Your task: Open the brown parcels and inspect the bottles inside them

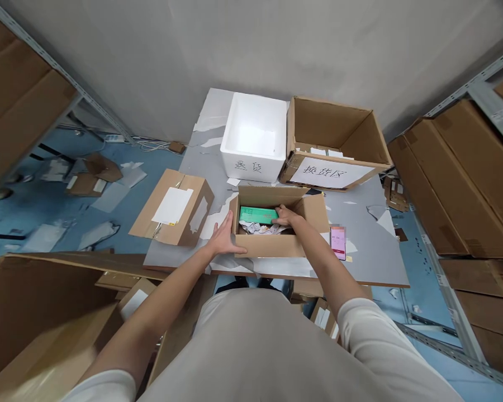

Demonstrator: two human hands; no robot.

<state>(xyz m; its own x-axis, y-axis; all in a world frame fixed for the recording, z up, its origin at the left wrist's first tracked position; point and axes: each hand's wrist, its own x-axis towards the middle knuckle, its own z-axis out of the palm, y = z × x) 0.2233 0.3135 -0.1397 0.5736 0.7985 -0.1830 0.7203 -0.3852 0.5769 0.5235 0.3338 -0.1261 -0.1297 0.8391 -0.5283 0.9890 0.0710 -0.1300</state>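
An opened cardboard box (272,246) stands near the front edge of the table, its flaps up and out. Inside it a green box (255,215) lies on crumpled paper (257,228). My right hand (285,215) reaches into the carton, its fingers gripping the right end of the green box. My left hand (226,239) rests against the carton's front left corner, thumb and fingers spread. A phone (338,243) with a lit pink screen lies to the right of the carton.
A white foam box (255,167) and a large labelled carton (335,172) stand behind. To the left, a taped carton (171,209) overhangs the table edge. A big open box (46,279) stands lower left; shelves with cartons (456,178) flank the table (369,223).
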